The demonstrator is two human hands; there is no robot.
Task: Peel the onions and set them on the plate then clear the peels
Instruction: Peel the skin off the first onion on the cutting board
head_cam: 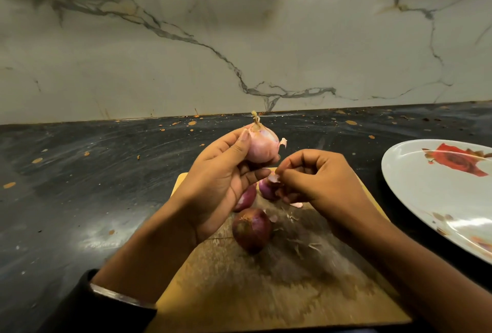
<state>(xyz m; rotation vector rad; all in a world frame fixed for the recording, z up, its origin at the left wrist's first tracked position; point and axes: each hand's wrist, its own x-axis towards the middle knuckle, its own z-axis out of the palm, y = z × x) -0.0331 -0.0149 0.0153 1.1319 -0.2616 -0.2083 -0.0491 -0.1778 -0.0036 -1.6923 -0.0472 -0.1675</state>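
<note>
Above the far end of the wooden cutting board (279,279), the left hand (221,181) grips a half-peeled onion (262,146) with its stem tip pointing up and away, its long axis near upright, and a loose flap of skin facing right. Just beside and below it, the right hand (319,181) pinches a torn peel (274,178). With three unpeeled onions on the board, the bare floral plate (415,186) lies on the dark desk (80,173) to the right, nearer the right hand.
</note>
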